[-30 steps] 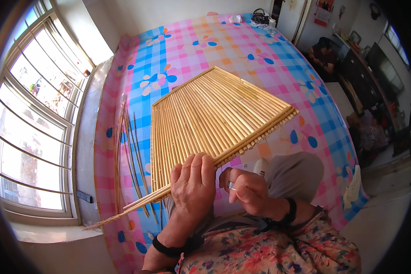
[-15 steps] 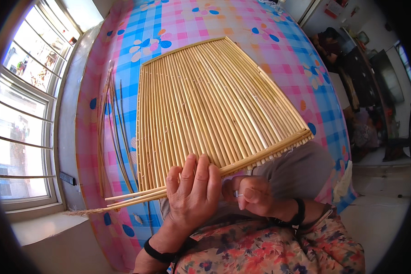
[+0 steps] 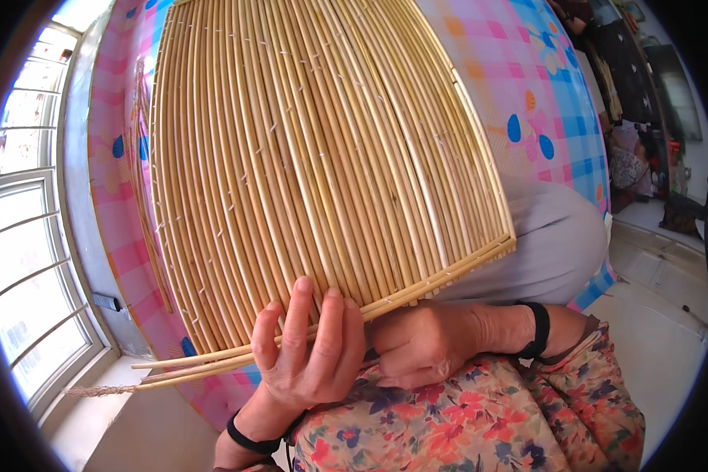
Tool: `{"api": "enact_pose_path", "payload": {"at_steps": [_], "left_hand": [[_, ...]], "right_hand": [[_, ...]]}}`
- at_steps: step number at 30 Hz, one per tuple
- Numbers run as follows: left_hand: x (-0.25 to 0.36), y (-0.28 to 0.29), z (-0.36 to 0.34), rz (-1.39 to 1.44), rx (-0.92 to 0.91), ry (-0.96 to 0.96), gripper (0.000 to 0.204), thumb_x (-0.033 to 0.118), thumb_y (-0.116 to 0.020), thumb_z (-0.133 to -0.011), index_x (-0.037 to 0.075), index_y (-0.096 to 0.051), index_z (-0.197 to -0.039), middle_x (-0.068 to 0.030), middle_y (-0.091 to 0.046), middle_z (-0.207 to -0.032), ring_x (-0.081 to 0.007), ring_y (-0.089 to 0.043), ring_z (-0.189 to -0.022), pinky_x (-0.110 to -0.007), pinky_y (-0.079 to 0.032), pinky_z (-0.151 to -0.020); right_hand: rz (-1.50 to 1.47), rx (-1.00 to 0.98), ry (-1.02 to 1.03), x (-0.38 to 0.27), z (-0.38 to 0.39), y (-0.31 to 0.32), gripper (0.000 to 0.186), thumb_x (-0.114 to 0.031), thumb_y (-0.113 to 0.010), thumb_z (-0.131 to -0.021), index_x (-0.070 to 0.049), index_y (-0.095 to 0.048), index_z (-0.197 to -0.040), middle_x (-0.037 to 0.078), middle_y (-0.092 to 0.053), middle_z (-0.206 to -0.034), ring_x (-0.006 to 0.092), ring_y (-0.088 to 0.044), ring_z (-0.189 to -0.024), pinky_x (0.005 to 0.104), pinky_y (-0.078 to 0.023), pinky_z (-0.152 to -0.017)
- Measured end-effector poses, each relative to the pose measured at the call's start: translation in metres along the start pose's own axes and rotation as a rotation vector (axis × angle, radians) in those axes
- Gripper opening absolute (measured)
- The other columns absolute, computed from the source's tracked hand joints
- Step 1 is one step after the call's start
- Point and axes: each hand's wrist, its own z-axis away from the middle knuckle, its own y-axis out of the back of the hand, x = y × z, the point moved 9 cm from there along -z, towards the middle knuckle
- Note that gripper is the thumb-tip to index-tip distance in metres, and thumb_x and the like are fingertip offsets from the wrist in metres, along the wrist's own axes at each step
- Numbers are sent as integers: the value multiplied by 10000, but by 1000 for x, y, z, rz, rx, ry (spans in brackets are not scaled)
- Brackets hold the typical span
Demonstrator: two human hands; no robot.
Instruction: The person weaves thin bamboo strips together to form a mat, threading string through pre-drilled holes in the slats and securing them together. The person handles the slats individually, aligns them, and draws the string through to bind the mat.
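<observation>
Spreading over one grey-trousered leg, a flat, ridged panel of smooth straw-coloured stalks is showing short pale stitches. The left hand is gripping its near edge, four fingers on top; the right hand is curling just below, its grasp hidden, so I cannot tell what it holds. Two black wristbands are circling the wrists.

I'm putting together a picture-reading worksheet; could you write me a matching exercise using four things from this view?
1. Left hand
2. Right hand
3. Stalk mat
4. Window

A. Straw-yellow
B. Curled, at the mat's near edge
C. At the picture's far left
D. Partly on top of the mat

Pairs: 1-D; 2-B; 3-A; 4-C
</observation>
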Motion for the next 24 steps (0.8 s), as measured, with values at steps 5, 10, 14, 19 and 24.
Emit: {"api": "enact_pose_path", "payload": {"at_steps": [5, 10, 14, 19, 24], "left_hand": [[-4, 1, 3, 43, -50, 6, 146, 148, -566, -863, 120, -695, -925, -49, -644, -1057, -294, -652, -1050, -485, -405, -939], [-7, 6, 0, 73, -66, -4, 145, 145, -563, -854, 114, -696, -903, -43, -644, -1050, -297, -656, -1040, -483, -424, -907], [-11, 9, 7, 76, -71, -10, 142, 147, -561, -860, 118, -696, -892, -41, -644, -1050, -291, -662, -1027, -481, -430, -904], [-14, 13, 12, 104, -87, 8, 138, 135, -550, -876, 119, -684, -904, -43, -639, -1045, -292, -660, -1031, -489, -431, -916], [-18, 16, 16, 112, -109, 10, 140, 131, -547, -878, 120, -677, -928, -43, -638, -1049, -288, -656, -1039, -492, -429, -924]], "right_hand": [[109, -22, 149, -12, -4, -13, 188, -163, -601, -779, -67, -503, -650, 83, -485, -688, 260, -534, -668, 363, -455, -606], [198, -43, 224, -19, -5, -15, 170, -185, -595, -755, -71, -517, -656, 70, -495, -686, 244, -537, -673, 356, -461, -627], [346, -84, 255, -24, -5, -23, 169, -210, -579, -749, -80, -525, -654, 55, -507, -692, 223, -544, -679, 343, -468, -648], [433, -167, 299, -26, -5, -35, 166, -219, -561, -759, -93, -544, -652, 40, -524, -696, 204, -558, -689, 329, -478, -673], [455, -211, 330, -30, -9, -40, 184, -248, -569, -751, -91, -566, -654, 41, -545, -697, 200, -564, -687, 332, -480, -686]]}}
